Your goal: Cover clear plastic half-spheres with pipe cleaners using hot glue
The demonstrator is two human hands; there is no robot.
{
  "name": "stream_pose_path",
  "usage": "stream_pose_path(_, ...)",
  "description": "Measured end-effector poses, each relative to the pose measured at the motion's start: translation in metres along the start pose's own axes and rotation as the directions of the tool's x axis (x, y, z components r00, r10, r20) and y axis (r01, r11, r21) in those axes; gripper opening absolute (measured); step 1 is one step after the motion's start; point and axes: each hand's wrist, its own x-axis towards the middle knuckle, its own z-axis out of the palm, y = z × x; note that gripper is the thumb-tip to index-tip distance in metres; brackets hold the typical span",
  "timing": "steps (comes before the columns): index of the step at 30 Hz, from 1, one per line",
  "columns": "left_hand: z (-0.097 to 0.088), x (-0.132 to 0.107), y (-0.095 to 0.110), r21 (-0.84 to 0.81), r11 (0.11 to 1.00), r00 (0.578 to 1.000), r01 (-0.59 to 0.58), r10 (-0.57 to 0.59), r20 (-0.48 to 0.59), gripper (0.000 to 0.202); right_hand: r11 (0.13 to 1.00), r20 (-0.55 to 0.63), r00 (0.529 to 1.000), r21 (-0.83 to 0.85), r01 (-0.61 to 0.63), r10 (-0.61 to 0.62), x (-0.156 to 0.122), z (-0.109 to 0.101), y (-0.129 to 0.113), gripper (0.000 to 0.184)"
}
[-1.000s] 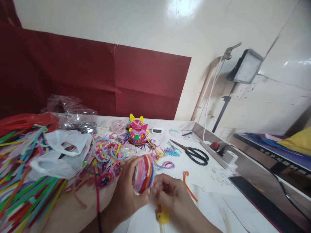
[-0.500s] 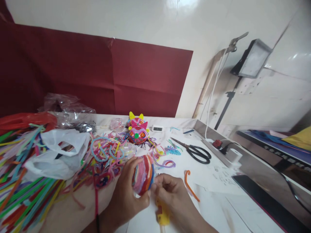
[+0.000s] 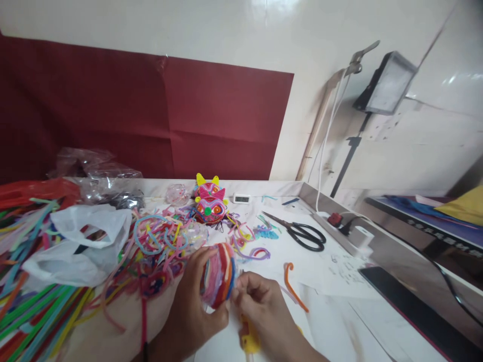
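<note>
My left hand [image 3: 192, 306] is wrapped round a ball covered in striped pipe cleaners [image 3: 219, 274], red, pink, orange and blue, held just above the table. My right hand [image 3: 260, 306] is closed in a pinch against the ball's right side; what its fingertips hold is too small to make out. A yellow tool [image 3: 249, 339] lies on the table under my right hand. An orange bent pipe cleaner [image 3: 292, 284] lies just to the right.
Bundles of coloured pipe cleaners [image 3: 30, 311] and a white plastic bag [image 3: 81, 246] fill the left. Curled pieces [image 3: 166, 236] and two finished pipe-cleaner heads [image 3: 209, 203] sit behind. Black scissors [image 3: 304, 234], a power strip [image 3: 339, 223] and a lamp [image 3: 385, 85] stand right.
The view has drifted slightly; both hands and the ball sit a little lower and further left in the picture. My right hand's pinch stays at the ball's side.
</note>
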Motion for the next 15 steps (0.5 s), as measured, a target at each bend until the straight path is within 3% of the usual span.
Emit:
stream_pose_path(9, -0.0010, -0.0026, 0.0004, -0.123, 0.987, 0.989, 0.100, -0.086, 0.116, 0.081, 1.000, 0.027, 1.000, 0.022, 0.007, -0.007, -0.0001, -0.0026, 0.0020, 0.035)
stream_pose_path(15, -0.0011, -0.0044, 0.0012, -0.163, 0.981, 0.988, 0.107, -0.086, 0.132, 0.075, 1.000, 0.030, 0.999, 0.025, 0.016, -0.017, -0.0037, -0.0003, -0.0013, 0.029)
